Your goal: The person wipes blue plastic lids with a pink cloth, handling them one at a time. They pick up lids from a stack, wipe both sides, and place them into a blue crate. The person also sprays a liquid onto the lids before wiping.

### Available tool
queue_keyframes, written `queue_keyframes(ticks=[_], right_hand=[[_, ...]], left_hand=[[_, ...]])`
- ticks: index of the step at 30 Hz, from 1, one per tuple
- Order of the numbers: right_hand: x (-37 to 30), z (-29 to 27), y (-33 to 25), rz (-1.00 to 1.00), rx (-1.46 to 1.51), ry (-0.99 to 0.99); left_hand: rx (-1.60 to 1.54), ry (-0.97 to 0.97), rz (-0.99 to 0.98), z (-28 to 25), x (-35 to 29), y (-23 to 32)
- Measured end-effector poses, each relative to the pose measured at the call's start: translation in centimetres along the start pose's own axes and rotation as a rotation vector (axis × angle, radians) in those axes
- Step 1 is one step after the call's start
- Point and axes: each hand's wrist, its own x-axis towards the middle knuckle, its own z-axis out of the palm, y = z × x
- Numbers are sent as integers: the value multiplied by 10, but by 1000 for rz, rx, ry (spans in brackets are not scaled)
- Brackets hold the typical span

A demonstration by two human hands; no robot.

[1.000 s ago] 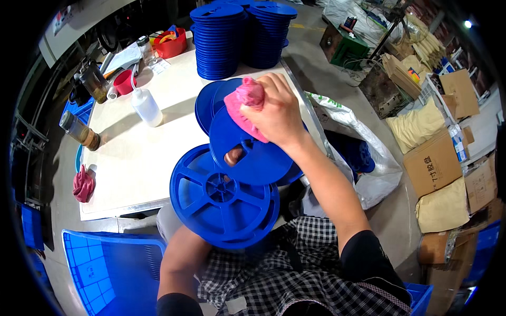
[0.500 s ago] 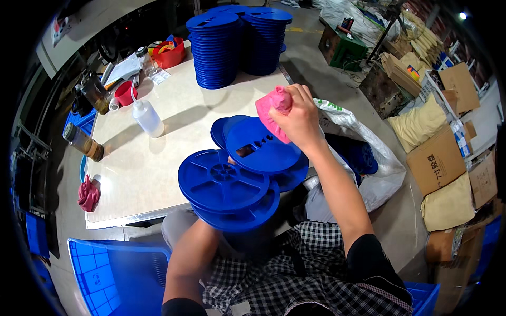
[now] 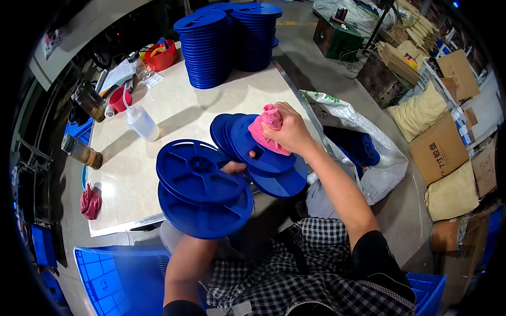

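My right hand (image 3: 291,129) grips a crumpled pink cloth (image 3: 263,134) and holds it against the face of a blue plastic reel disc (image 3: 245,138). My left hand (image 3: 233,167) is mostly hidden under and between the blue discs, gripping several; a thumb shows in the gap and a fingertip shows through a slot. To its left, two spoked blue discs (image 3: 184,176) overlap, tilted over the table's front edge. More flat discs (image 3: 282,181) fan out below and behind the wiped-at one.
Tall stacks of blue discs (image 3: 203,52) stand at the table's (image 3: 179,110) back. A squeeze bottle (image 3: 141,124), a jar (image 3: 81,151), a red basket (image 3: 161,55) and another pink cloth (image 3: 90,201) are leftward. A white sack (image 3: 387,176) with blue discs stands right; a blue crate (image 3: 126,274) is lower left.
My right hand has lowered the cloth onto the disc. The spoked discs have shifted left and parted from the others, showing more of my left hand's fingers.
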Motion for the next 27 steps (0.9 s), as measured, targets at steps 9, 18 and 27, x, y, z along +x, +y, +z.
queue_keyframes(ticks=[9, 18, 27], right_hand=[[-3, -1, 2, -80, -15, 3], [8, 0, -65, -366, -142, 219], [31, -10, -65, -345, -100, 284]], left_hand=[[266, 159, 181, 58, -40, 27], [304, -99, 387, 43, -16, 0], [171, -148, 275, 39, -10, 3]])
